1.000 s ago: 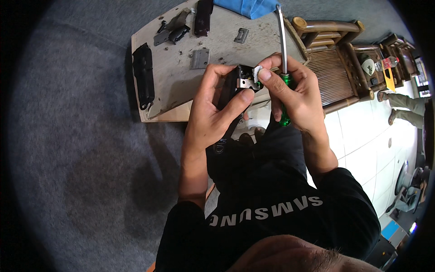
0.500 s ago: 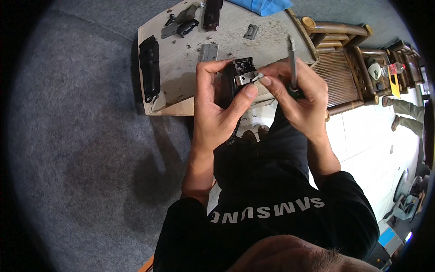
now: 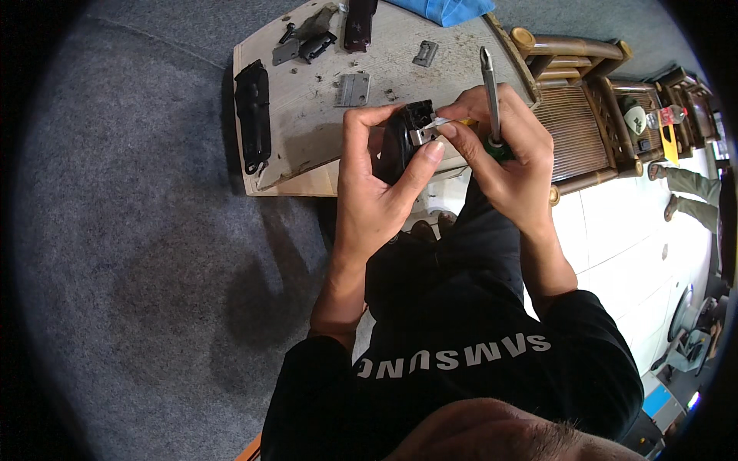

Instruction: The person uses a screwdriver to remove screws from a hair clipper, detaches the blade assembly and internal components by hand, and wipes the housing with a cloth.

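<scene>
1. In the head view, the fingers (image 3: 421,164) of the left hand (image 3: 373,207) are closed around a black device (image 3: 395,147), and the thumb presses near a shiny metal part (image 3: 424,136) at its open end.
2. The right hand (image 3: 511,157) pinches a small white piece (image 3: 440,122) between its thumb and forefinger, right at this open end. It is perhaps a bit of tissue or cloth, but it is too small here to be sure.
3. The same right hand also keeps a screwdriver (image 3: 490,88) in its grasp; the shaft points up and away from the body, and the green handle is mostly covered by the palm.
4. The black device is in the left hand, in front of the body, and in the view it overlaps the near edge of the wooden counter (image 3: 300,123).
5. On the counter, a black clipper (image 3: 252,115) lies along the left edge. A flat metal plate (image 3: 354,90) lies near the left hand, and a smaller metal piece (image 3: 426,53) is farther away.
6. At the far side there are some dark parts (image 3: 317,48), a dark reddish case (image 3: 360,24) and a blue cloth (image 3: 446,9).
7. To the right of the counter stands a bamboo chair (image 3: 573,123).
</scene>
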Demonstrator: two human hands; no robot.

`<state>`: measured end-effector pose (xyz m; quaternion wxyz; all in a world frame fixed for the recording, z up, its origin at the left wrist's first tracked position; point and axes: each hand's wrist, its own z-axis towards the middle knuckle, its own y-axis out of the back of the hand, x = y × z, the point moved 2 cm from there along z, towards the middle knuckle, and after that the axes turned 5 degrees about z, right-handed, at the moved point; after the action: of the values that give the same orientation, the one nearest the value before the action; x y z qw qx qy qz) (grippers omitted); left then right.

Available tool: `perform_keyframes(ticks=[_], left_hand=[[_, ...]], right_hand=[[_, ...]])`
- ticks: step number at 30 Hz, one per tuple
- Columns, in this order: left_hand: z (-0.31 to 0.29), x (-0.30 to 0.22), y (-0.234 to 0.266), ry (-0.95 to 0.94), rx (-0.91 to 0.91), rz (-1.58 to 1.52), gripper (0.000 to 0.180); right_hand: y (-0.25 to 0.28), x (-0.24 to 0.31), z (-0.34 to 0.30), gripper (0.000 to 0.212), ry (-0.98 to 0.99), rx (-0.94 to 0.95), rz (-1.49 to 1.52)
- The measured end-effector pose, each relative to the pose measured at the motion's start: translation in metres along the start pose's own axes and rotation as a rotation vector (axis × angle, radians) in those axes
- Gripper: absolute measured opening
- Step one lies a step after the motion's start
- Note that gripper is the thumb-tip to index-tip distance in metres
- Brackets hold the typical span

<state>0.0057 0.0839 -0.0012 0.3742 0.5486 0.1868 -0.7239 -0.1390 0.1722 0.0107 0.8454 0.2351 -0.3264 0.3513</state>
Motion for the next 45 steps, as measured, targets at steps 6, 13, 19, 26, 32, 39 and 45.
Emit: perform_keyframes(ticks=[6,13,19,26,32,39,45], left_hand=[[0.001,0.005,0.002,-0.118,-0.021,0.183,0.042],[0.003,0.001,0.004,-0.193,-0.014,0.264,0.049],[0.004,-0.004,0.001,-0.259,-0.084,0.204,0.047],[0.004,-0.002,0.004,-0.233,-0.02,0.23,0.051],[0.004,-0.004,0.004,-0.237,-0.021,0.258,0.05],[0.003,0.0,0.006,-0.279,-0.037,0.367,0.051],[0.0,-0.002,0.001,-0.344,-0.127,0.471,0.054]], right_hand=[[0.004,0.003,0.001,0.016,0.132,0.019,-0.128],[0.002,0.003,0.0,0.014,0.125,0.027,-0.153],[0.002,0.002,0.0,0.013,0.157,0.008,-0.16],[0.003,0.003,0.0,0.016,0.199,0.01,-0.172],[0.002,0.002,0.0,0.018,0.182,0.003,-0.163],[0.001,0.002,-0.001,0.016,0.154,0.02,-0.168],[-0.002,-0.001,-0.004,0.018,0.079,-0.001,-0.029]])
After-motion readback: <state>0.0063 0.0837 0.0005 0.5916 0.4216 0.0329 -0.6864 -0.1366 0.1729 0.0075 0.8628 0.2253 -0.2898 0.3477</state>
